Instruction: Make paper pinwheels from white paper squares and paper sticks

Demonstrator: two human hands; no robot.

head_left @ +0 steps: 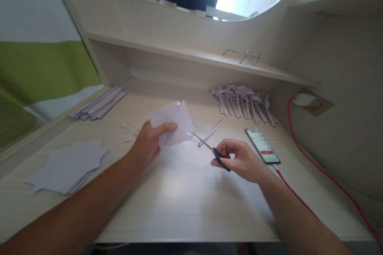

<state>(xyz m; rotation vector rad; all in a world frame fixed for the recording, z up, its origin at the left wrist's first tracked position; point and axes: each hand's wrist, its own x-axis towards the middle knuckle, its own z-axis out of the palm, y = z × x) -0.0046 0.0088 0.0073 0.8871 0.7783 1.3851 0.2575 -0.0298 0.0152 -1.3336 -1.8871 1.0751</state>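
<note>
The left hand (pixel 149 143) pinches a folded white paper sheet (pixel 173 123), light and floppy, best gripped near its fold, above the pale wooden worktop (pixel 185 199), while the right hand (pixel 242 161) closes around black-handled scissors (pixel 211 149).

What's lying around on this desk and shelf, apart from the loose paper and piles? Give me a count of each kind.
Scissors, in the right hand: 1
Phone: 1
Red cable: 1
White charger: 1
Glasses, on the shelf: 1
Total: 5
</note>
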